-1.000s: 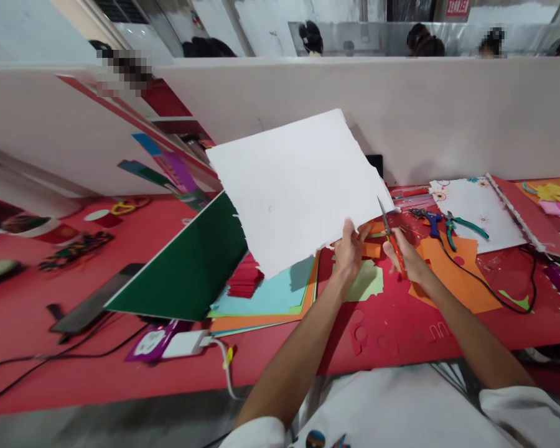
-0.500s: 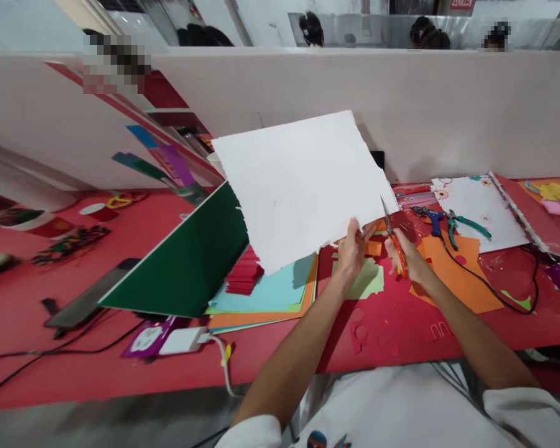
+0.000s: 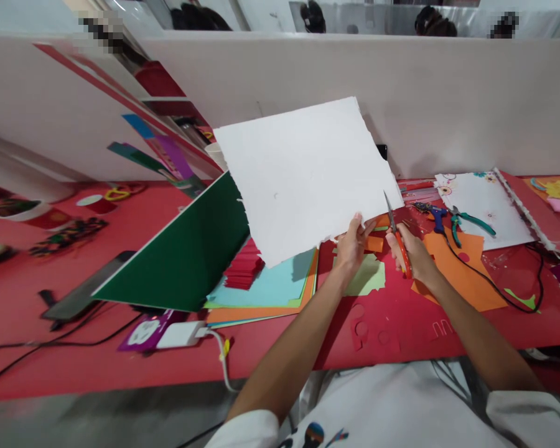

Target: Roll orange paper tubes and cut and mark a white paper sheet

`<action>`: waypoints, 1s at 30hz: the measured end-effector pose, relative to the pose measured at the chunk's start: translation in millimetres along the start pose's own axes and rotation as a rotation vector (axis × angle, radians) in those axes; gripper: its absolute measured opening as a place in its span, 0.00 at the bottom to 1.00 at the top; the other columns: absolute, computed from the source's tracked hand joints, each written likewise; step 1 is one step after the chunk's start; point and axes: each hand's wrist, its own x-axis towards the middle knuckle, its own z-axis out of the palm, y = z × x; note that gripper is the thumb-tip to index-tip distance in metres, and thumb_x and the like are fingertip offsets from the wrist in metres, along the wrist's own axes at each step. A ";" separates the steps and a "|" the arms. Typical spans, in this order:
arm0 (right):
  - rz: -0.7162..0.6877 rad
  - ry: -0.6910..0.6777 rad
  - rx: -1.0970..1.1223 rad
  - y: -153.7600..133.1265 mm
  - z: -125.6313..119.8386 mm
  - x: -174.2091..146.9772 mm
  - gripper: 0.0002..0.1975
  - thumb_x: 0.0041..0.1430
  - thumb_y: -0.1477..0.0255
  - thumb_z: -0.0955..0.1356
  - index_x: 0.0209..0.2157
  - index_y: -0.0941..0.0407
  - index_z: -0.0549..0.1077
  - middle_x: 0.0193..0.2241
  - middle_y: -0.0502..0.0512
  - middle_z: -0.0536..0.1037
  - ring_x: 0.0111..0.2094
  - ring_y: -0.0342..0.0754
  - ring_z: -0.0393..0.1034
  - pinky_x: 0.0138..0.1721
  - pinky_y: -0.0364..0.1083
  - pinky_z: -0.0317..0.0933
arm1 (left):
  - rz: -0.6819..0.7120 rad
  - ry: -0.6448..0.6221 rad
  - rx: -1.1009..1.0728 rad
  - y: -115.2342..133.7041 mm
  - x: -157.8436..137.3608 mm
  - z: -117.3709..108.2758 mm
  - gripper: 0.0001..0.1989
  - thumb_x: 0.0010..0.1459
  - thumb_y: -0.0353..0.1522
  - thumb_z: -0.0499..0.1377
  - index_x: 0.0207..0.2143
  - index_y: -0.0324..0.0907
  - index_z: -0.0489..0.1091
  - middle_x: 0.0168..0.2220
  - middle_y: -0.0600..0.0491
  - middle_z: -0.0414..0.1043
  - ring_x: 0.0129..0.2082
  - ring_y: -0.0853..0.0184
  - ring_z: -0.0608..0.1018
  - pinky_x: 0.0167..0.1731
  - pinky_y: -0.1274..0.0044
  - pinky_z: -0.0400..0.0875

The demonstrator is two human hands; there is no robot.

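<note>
A large white sheet (image 3: 303, 180) with ragged side edges is raised and tilted above the table. At its lower edge my left hand (image 3: 352, 246) pinches it, thumb on top. My right hand (image 3: 413, 252) grips red-handled scissors (image 3: 398, 239), their blades pointing up by the sheet's lower right corner. Below my left hand lies a piece of light green paper (image 3: 371, 277). Under the white sheet's left part are a stack of small red strips (image 3: 243, 266) and light blue paper (image 3: 266, 286). A green board (image 3: 182, 249) leans behind them.
On the red table (image 3: 308, 348) a glue gun (image 3: 436, 218), teal-handled pliers (image 3: 471, 221) and orange paper (image 3: 480, 286) lie to the right. A phone (image 3: 88, 289), cables and a white charger (image 3: 180, 335) lie left. A low white partition (image 3: 448, 99) stands behind.
The whole view has shifted slightly, with the scene sitting a little higher in the picture. Both hands, the white sheet and the scissors keep nearly the same arrangement.
</note>
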 end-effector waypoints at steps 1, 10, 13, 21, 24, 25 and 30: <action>-0.001 0.001 -0.008 -0.2 0.2 -0.1 0.19 0.72 0.48 0.62 0.47 0.49 0.67 0.27 0.48 0.76 0.21 0.47 0.70 0.24 0.43 0.60 | 0.002 -0.004 -0.003 0.2 0.6 -1.1 0.16 0.54 0.43 0.74 0.31 0.45 0.72 0.37 0.52 0.82 0.53 0.56 0.83 0.53 0.65 0.78; -0.005 0.011 -0.077 -6.2 -0.1 -3.1 0.17 0.72 0.50 0.64 0.47 0.48 0.67 0.26 0.50 0.76 0.22 0.50 0.72 0.25 0.45 0.60 | 0.031 -0.042 0.013 3.7 4.4 -6.8 0.22 0.52 0.51 0.74 0.35 0.47 0.73 0.40 0.50 0.82 0.48 0.56 0.83 0.49 0.64 0.79; -0.002 0.004 -0.096 -7.4 -1.0 -3.2 0.16 0.72 0.50 0.63 0.47 0.48 0.67 0.24 0.49 0.75 0.22 0.51 0.71 0.25 0.45 0.59 | 0.024 -0.018 -0.009 4.4 5.1 -5.8 0.20 0.52 0.46 0.75 0.31 0.46 0.70 0.31 0.55 0.78 0.43 0.61 0.83 0.49 0.67 0.79; -0.001 -0.009 -0.071 -4.5 -2.4 -2.6 0.17 0.72 0.50 0.63 0.48 0.48 0.67 0.24 0.49 0.75 0.22 0.50 0.71 0.25 0.45 0.60 | 0.008 -0.004 -0.103 3.5 6.7 -4.4 0.17 0.52 0.39 0.76 0.30 0.45 0.71 0.28 0.60 0.75 0.34 0.68 0.80 0.49 0.71 0.79; -0.008 -0.020 -0.068 -3.5 -3.4 -1.8 0.17 0.73 0.51 0.62 0.48 0.49 0.67 0.26 0.49 0.76 0.22 0.49 0.71 0.26 0.45 0.61 | 0.014 -0.014 -0.115 2.5 7.5 -4.8 0.16 0.51 0.39 0.77 0.30 0.45 0.72 0.27 0.60 0.75 0.33 0.69 0.80 0.50 0.71 0.79; -0.010 -0.026 -0.066 -3.3 -3.9 -1.5 0.17 0.73 0.51 0.62 0.48 0.49 0.66 0.26 0.49 0.76 0.22 0.49 0.72 0.26 0.45 0.61 | 0.014 -0.017 -0.118 2.4 7.4 -4.8 0.17 0.51 0.39 0.77 0.29 0.45 0.72 0.26 0.60 0.74 0.32 0.69 0.80 0.50 0.71 0.79; -0.017 -0.049 -0.079 -4.7 -6.2 -1.0 0.17 0.72 0.51 0.62 0.48 0.50 0.66 0.26 0.48 0.76 0.23 0.48 0.72 0.28 0.44 0.62 | 0.004 -0.006 -0.142 3.9 5.1 -2.3 0.17 0.49 0.40 0.78 0.28 0.45 0.74 0.24 0.60 0.73 0.32 0.67 0.80 0.52 0.69 0.77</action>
